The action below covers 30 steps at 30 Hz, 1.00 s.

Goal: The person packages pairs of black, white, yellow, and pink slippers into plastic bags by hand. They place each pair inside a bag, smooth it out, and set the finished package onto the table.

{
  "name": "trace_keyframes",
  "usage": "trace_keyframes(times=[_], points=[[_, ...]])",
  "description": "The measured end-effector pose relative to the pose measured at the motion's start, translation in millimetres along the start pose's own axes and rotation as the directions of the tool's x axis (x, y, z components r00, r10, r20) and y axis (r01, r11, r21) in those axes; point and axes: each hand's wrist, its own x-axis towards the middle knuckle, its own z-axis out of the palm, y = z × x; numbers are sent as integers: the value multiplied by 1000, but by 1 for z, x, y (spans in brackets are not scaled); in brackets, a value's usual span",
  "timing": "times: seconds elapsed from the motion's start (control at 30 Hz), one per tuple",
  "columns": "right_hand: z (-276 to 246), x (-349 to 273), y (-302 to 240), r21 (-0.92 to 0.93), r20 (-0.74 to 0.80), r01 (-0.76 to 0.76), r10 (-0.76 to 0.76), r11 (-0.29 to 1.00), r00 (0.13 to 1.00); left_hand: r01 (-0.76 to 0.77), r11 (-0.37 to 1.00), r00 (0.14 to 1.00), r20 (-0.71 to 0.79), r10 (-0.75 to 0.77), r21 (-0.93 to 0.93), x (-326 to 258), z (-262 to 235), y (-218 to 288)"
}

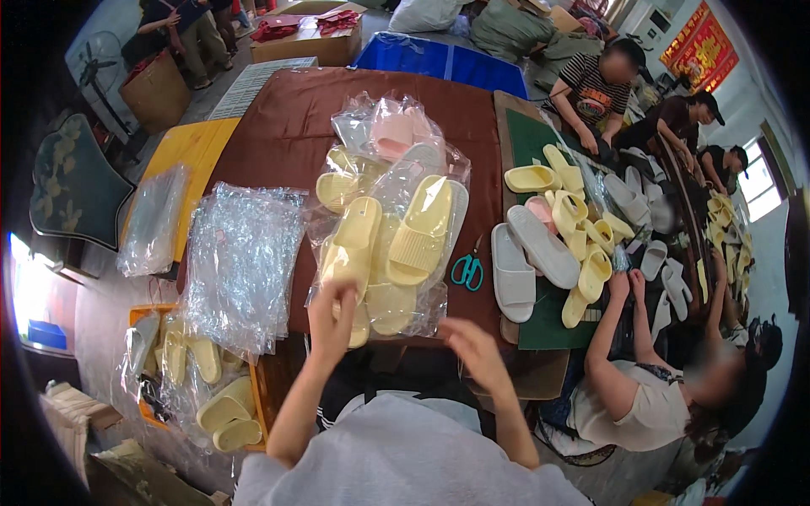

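My left hand (332,320) is at the near left edge of a pile of bagged slippers, fingers curled beside a yellow slipper (350,240); what they grip, if anything, is hidden. My right hand (474,347) hovers off the pile's near right corner, fingers stretched out, holding nothing. A second yellow slipper (418,240) lies to the right. Underneath are more yellow, pink (396,135) and grey (458,219) slippers in see-through plastic bags. Teal-handled scissors (467,271) lie right of the pile on the brown cloth (278,126).
Flat plastic bags (245,261) are stacked at left. An orange crate (260,405) below holds bagged slippers. Loose grey slippers (512,274) and yellow ones lie on a green mat (548,336) at right. A co-worker (641,388) sits close by there; others work farther back.
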Motion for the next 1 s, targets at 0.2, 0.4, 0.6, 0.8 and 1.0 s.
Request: trace_keyframes(times=[0.2, 0.4, 0.6, 0.8, 1.0], points=[[-30, 127, -35, -356, -46, 370, -412, 858, 910, 792, 558, 595, 518, -614, -248, -113, -3, -71], [9, 182, -23, -791, 168, 334, -342, 512, 924, 485, 60, 722, 361, -591, -873, -91, 1, -99], [36, 159, -9, -623, 30, 311, -375, 718, 927, 458, 85, 763, 342, -548, -885, -74, 12, -100], [65, 80, -21, -498, -38, 312, -380, 809, 924, 583, 300, 704, 284, -651, -755, -66, -19, -95], [16, 81, 9, -445, -317, 274, -436, 852, 842, 553, 421, 789, 291, -541, -719, -77, -39, -100]])
